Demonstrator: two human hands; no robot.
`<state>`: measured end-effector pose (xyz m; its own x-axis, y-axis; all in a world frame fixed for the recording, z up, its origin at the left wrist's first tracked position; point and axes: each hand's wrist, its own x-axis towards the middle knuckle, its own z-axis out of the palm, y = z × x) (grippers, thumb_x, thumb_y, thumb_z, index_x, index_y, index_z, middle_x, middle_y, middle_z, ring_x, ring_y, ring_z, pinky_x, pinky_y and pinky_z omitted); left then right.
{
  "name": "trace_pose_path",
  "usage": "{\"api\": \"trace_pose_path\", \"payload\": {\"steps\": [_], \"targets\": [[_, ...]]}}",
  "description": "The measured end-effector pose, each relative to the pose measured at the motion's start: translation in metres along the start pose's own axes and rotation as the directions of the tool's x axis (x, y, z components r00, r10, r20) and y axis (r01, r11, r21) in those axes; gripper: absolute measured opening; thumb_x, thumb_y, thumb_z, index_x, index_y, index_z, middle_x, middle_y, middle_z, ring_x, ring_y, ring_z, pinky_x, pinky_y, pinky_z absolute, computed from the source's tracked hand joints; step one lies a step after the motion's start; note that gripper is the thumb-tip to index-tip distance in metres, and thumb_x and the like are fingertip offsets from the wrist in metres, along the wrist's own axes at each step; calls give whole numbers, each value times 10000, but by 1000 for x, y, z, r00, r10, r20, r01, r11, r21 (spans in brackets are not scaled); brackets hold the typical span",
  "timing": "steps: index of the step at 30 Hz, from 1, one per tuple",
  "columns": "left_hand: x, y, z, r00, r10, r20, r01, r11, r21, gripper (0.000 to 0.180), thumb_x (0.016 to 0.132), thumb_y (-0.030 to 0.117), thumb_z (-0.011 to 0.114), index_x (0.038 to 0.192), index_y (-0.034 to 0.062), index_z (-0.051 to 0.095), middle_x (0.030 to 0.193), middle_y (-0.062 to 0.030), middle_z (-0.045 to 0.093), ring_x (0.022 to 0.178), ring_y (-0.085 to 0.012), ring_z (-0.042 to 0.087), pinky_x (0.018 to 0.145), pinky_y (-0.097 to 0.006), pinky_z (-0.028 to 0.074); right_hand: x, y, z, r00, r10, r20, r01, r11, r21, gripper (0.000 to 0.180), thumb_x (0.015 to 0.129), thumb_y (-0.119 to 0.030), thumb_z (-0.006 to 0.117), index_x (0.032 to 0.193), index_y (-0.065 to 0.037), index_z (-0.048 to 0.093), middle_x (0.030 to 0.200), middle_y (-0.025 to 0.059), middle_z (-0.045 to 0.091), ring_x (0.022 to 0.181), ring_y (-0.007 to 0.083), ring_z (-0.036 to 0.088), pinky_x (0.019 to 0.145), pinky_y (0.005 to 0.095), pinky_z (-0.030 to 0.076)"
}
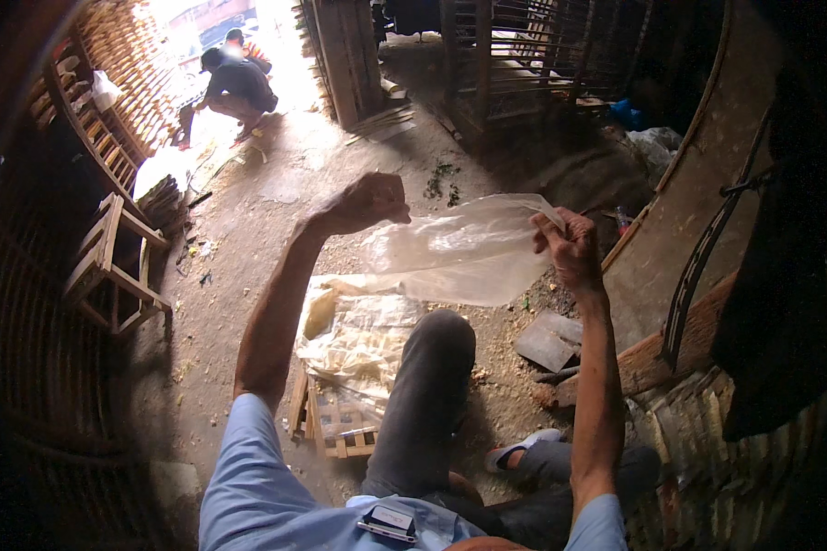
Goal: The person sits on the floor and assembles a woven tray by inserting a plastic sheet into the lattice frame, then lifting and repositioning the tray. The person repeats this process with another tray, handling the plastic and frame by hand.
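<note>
A clear, thin plastic bag or sheet hangs stretched out in front of me. My right hand pinches its upper right corner. At the other end, my left hand is raised just above the plastic, its fingers curled and pressed together. Whether those fingers hold an edge of it I cannot make out. Below, beside my bent knee, crumpled pale plastic lies over a slatted wooden crate.
A wooden stool stands at the left by a slatted bamboo wall. Far off, a person crouches in the bright doorway. A flat grey slab and a wooden beam lie at the right. Debris litters the floor.
</note>
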<state>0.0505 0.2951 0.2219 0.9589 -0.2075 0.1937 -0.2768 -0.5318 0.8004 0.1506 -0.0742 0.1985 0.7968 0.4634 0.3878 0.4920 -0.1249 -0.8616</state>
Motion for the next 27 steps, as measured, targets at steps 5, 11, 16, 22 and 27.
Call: {"api": "trace_pose_path", "payload": {"steps": [5, 11, 16, 22, 27], "targets": [[29, -32, 75, 959, -174, -225, 156, 983, -93, 1034, 843, 607, 760, 1575, 50, 288, 1546, -296, 402, 1471, -345, 376, 1207, -537, 312, -17, -1, -29, 996, 20, -84, -11, 994, 105, 279, 1033, -261, 602, 1074, -6, 708, 883, 81, 735, 700, 138, 686, 627, 285, 534], [-14, -87, 111, 978, -102, -182, 3, 880, -475, 600, 938, 397, 740, 1412, 63, 584, 1277, -125, 700, 1185, -195, 641, 1084, -399, 449, -12, 5, -27, 974, 105, -202, -64, 977, 202, 258, 1011, -210, 624, 1127, 11, 691, 950, 120, 753, 789, 219, 732, 682, 334, 575], [28, -10, 123, 956, -2, -293, -113, 920, -375, 276, 977, 81, 678, 1242, 5, 689, 1134, -112, 749, 947, -145, 714, 871, -303, 596, -37, 11, -37, 946, -300, -120, 96, 616, -782, 613, 902, -183, 724, 1432, -9, 470, 1368, 223, 559, 1272, 366, 550, 1039, 480, 463], [43, 51, 148, 987, 159, -34, -162, 975, -155, 232, 947, 40, 705, 1170, 3, 654, 923, -93, 746, 855, -130, 715, 756, -313, 591, -20, -28, 10, 921, -290, 260, 388, 737, -554, 683, 840, -262, 809, 1424, -73, 509, 1276, 243, 596, 1196, 361, 602, 969, 501, 489], [7, 17, 119, 999, 8, -49, 0, 987, 160, 210, 833, 182, 814, 931, 58, 677, 805, -58, 722, 724, -170, 683, 657, -356, 544, -33, 6, -21, 954, -281, 104, 299, 859, -415, 161, 922, -129, 714, 986, 12, 670, 744, 178, 655, 674, 310, 676, 602, 420, 501]]}}
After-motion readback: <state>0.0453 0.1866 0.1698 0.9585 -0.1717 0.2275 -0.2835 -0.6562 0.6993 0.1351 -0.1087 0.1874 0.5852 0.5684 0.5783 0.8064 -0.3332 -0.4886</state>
